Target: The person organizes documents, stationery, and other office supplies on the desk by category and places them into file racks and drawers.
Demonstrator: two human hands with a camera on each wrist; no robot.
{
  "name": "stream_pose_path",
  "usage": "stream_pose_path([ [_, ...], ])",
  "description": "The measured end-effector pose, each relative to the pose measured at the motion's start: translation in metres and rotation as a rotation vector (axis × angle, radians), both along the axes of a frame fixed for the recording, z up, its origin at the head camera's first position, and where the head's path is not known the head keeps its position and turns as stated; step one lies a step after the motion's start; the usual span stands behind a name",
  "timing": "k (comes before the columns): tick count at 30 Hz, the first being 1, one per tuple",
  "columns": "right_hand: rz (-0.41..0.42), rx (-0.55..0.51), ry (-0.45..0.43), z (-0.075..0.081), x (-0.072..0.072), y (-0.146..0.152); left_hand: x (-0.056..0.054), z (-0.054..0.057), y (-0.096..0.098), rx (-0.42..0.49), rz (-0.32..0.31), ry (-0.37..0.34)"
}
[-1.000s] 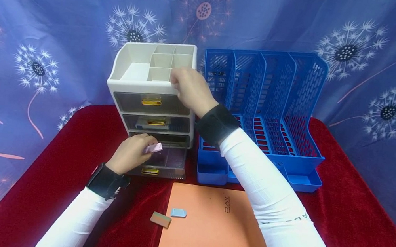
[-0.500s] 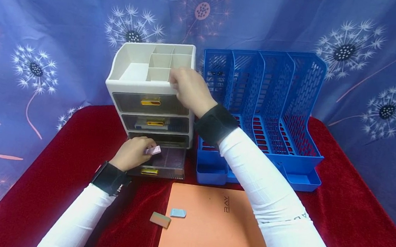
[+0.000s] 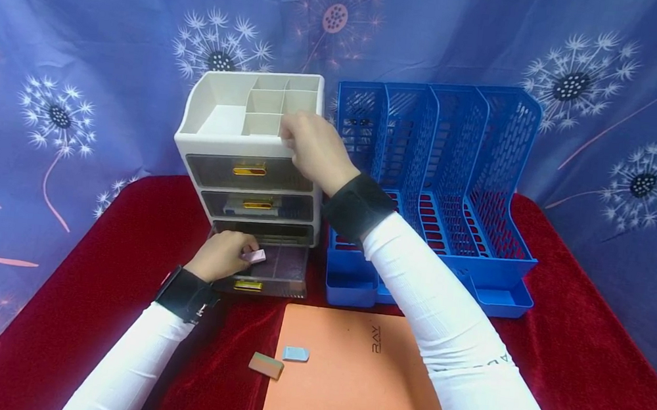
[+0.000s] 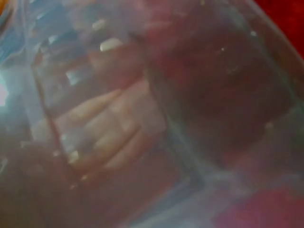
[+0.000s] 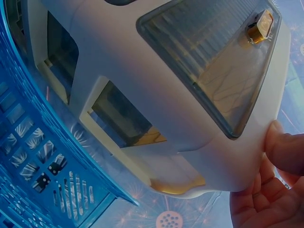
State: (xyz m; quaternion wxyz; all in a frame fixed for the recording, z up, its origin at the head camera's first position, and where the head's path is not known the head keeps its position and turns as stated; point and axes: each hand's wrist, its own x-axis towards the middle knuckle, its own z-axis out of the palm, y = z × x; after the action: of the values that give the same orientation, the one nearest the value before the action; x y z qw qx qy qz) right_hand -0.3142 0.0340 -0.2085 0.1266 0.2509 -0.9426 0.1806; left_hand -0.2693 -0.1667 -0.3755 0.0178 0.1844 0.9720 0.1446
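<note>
My left hand [image 3: 219, 255] pinches a small pink eraser [image 3: 255, 256] inside the pulled-out bottom drawer [image 3: 292, 264] of a white desk organizer [image 3: 215, 144]. This drawer has see-through walls, a divider and a gold handle. Blurred fingers [image 4: 114, 128] show in the left wrist view against the drawer's clear plastic. My right hand [image 3: 317, 150] grips the organizer's top front right corner. In the right wrist view, its thumb [image 5: 287, 151] lies on the front face and the other fingers reach round the rim. Two more drawers above are pushed in.
A blue file rack [image 3: 438, 176] stands close to the organizer's right side. In front lies an orange board [image 3: 347, 385], with a light-blue eraser [image 3: 296, 354] on it and a brown-green eraser [image 3: 267, 365] by its left edge. Red cloth [image 3: 91, 261] covers the table.
My left hand has moved slightly down and right, lowering the pink eraser deeper into the open drawer. My right hand keeps its grip on the organizer's corner.
</note>
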Motion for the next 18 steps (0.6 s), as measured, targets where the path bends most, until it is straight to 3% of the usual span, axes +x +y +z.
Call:
stream_pose_path([
  [7,-0.006,0.006,-0.004,0.0009,0.0001,-0.0007,-0.0014,-0.001,-0.0016,-0.002,-0.033,-0.009],
  [18,-0.003,0.001,-0.011,0.0012,0.0005,-0.0007,-0.0005,-0.002,-0.002,0.006,-0.005,-0.032],
])
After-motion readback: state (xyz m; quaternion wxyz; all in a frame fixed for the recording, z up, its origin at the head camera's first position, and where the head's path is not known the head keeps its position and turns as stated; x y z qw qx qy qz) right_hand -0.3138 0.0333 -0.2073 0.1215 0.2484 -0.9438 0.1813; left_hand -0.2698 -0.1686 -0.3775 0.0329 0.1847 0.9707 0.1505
